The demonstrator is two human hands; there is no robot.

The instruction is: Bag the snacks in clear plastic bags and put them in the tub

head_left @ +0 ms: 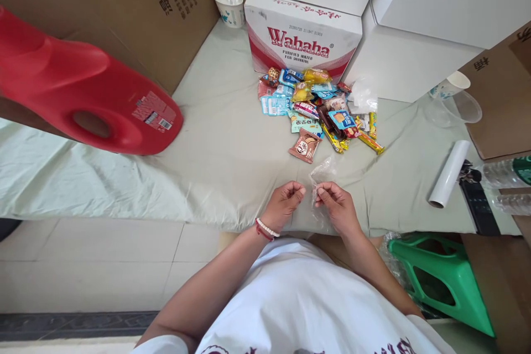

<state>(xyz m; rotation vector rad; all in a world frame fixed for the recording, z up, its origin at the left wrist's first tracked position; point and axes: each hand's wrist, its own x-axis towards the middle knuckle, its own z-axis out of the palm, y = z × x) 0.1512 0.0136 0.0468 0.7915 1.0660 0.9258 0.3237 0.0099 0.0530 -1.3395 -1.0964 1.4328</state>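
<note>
My right hand [337,204] pinches a crumpled clear plastic bag [324,170] between thumb and fingers. The bag rises above that hand onto the cloth, and some of it hangs below the fingers. To its left, my left hand [286,202] has its thumb and fingertips pressed together; whether anything thin is between them is hidden. It wears a white bead bracelet and a red cord. Just beyond both hands lies a brown wrapped snack [306,146], at the near edge of a pile of colourful packaged snacks [305,108].
Behind the pile stands a Wahaha water carton [305,38], with white boxes [410,61] beside it. A big red jug [95,94] is at left. A paper cup [230,8] stands at the back. On the right are a white roll [449,174] and plastic bottles [504,173]; below, a green stool [443,279].
</note>
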